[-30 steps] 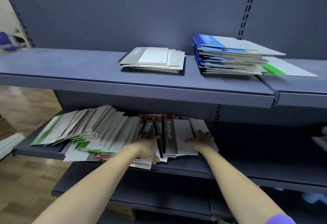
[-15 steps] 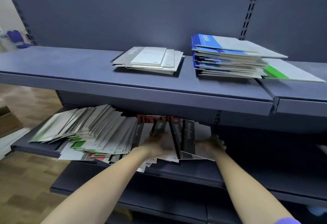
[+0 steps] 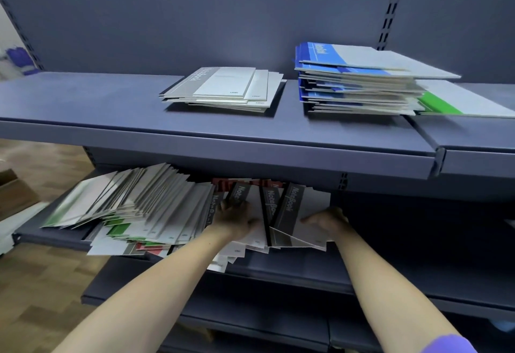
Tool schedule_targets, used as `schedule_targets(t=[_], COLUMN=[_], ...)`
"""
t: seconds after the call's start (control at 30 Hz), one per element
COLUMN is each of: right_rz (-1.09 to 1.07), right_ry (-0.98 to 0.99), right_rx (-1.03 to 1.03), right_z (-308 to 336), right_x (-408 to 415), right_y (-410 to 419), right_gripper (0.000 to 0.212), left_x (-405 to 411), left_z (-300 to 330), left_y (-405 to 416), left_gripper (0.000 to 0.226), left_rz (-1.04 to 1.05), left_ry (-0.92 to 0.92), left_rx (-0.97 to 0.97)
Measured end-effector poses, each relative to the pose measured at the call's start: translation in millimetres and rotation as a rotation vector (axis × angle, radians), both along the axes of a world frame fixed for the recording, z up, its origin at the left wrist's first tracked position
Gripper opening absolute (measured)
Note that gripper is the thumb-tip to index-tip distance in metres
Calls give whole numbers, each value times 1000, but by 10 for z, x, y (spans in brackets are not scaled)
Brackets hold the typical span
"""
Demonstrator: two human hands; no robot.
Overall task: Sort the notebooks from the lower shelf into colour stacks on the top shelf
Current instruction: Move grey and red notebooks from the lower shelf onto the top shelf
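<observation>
Notebooks lie fanned on the lower shelf at lower centre, both hands gathering grey-spined ones, left hand pressing the covers, right hand curled round their edge, probably destined for the grey stack above.

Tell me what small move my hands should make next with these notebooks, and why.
Probably lift the grey-spined notebooks off the lower shelf and carry them up to the grey stack. Both hands, left and right, are already on that bunch, and their spines match that stack, not the blue stack.
</observation>
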State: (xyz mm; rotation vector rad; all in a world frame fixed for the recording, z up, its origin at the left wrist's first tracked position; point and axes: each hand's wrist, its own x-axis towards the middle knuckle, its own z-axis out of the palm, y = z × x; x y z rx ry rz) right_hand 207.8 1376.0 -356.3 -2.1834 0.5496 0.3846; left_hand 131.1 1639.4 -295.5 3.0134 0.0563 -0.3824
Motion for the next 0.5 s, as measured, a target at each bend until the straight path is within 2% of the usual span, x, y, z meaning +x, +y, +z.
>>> schedule_targets(t=[0.07, 0.2, 0.3, 0.33, 0.43, 0.5], right_rz=[-42, -61, -58, -56, -30, -18], right_ry=[4, -35, -43, -45, -50, -53], right_rx=[-25, 46, 70, 81, 156, 180], right_z=[335, 461, 443, 425, 388, 389], right_x=[-202, -230, -237, -229, -201, -184], right_y=[134, 178, 154, 140, 131, 155], right_gripper=[134, 118, 106, 98, 54, 49], left_x=[36, 85, 101, 100, 91, 82], left_z=[-19, -61, -65, -61, -53, -45], left_y=[-11, -18, -44, -55, -86, -101], left_gripper=[70, 75, 66, 60, 47, 44], left_rz=[66, 131, 80, 49, -69, -102], left_ry=[-4, -25, -48, -60, -66, -62], left_rx=[49, 105, 61, 31, -37, -57])
